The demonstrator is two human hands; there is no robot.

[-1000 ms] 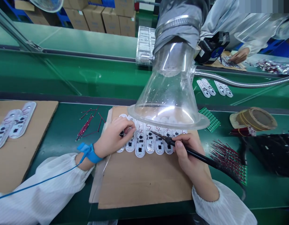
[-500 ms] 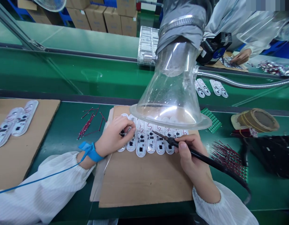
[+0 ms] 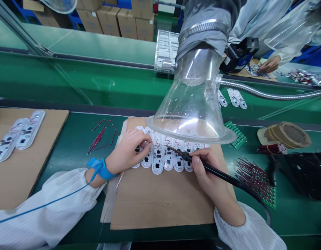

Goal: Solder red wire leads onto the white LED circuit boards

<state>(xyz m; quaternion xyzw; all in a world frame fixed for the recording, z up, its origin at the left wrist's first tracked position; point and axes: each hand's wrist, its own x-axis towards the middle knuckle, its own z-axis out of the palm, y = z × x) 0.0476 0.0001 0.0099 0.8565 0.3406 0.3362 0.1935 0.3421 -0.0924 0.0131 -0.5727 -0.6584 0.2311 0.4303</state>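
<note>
My right hand grips a black soldering iron like a pen. Its tip points left and hovers over or touches a board in the row; which of the two I cannot tell. The row is of several white oval circuit boards, side by side on a cardboard sheet, with thin red wires on some. My left hand, a blue strap around its wrist, is over the left end of the row with thumb and forefinger pinched. What it pinches is too fine to make out.
A clear fume hood hangs low over the boards' far ends. Loose red wires lie left; wire bundles and a round container stand right. Cardboard at left bears more boards. Across the bench shows another person's hand.
My right hand has shifted slightly left with the soldering iron, its tip nearer my left hand. Boards on the far green strip have moved left. My left hand stays nearly still.
</note>
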